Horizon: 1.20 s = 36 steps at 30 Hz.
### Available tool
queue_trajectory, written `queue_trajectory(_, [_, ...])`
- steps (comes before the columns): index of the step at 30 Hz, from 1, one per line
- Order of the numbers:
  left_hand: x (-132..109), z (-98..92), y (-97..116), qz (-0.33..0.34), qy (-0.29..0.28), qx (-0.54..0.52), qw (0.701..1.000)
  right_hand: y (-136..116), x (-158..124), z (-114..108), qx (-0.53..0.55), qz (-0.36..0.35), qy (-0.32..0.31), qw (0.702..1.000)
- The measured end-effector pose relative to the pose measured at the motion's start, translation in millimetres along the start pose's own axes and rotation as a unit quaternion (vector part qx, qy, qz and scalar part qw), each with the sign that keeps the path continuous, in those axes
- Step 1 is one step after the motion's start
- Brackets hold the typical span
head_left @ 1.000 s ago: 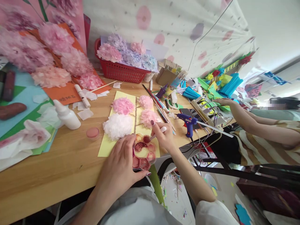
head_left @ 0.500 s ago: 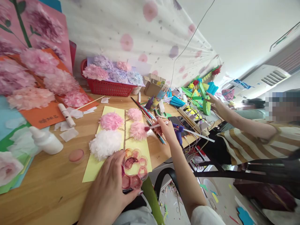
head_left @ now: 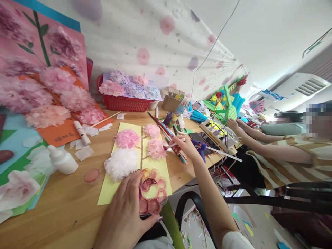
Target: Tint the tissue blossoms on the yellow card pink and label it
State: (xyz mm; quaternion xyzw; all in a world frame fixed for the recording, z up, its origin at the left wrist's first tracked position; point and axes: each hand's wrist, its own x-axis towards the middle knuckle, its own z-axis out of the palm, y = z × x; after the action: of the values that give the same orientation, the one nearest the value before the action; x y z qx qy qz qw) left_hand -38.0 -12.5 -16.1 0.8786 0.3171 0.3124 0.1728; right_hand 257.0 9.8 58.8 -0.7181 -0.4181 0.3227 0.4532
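My left hand grips a clear flower-shaped paint palette by its rim, with red and pink paint in the wells. The palette covers the lower part of a yellow paper sheet. My right hand is closed around a paintbrush whose dark reddish tip touches the edge of a pale pink paper flower. Also on the sheet are a smaller pink flower, a brighter pink flower and a white one, beside a brown stem line.
Left on the table stand a white glue bottle and a round pink pot. A red basket of paper flowers is behind. Pencils, a blue glue gun and a power strip lie right. A co-worker in a striped top handles green paper.
The view has shifted slightly left, so things appear further right. My brush tip stays at the pale pink flower's edge. The co-worker's hands have come together lower on the green piece.
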Motion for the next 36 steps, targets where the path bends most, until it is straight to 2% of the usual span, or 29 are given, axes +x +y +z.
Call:
queue_trajectory(11, [-3.8,4.0,-6.5,0.005,-0.020,0.003,1.000,-4.2,8.8,1.6,-0.023,-0.015,0.005,1.000])
queue_trajectory(16, [-2.7,4.1,-5.4,-0.022,-0.034,-0.006,0.999,-5.4,10.0,-3.4,-0.034,-0.014,-0.032,0.999])
queue_trajectory(20, [-0.2,2.2,0.6,-0.028,-0.021,0.000,0.999,-5.3,10.7,-2.0,-0.050,-0.025,0.004,0.998])
queue_trajectory(24, [1.3,1.0,5.8,-0.029,-0.007,0.008,1.000,-8.7,13.3,-2.8,-0.080,-0.031,0.009,0.996])
queue_trajectory(29, [1.4,2.6,4.1,-0.021,-0.010,0.022,1.000,-23.1,34.5,-1.6,-0.140,-0.040,0.082,0.986])
queue_trajectory(31, [1.4,3.3,3.3,-0.019,-0.008,0.025,0.999,-32.5,48.5,7.5,-0.161,-0.029,0.054,0.985])
queue_trajectory(36, [1.9,2.6,4.4,-0.031,-0.011,0.014,0.999,-55.7,78.9,51.6,-0.218,-0.004,-0.081,0.973])
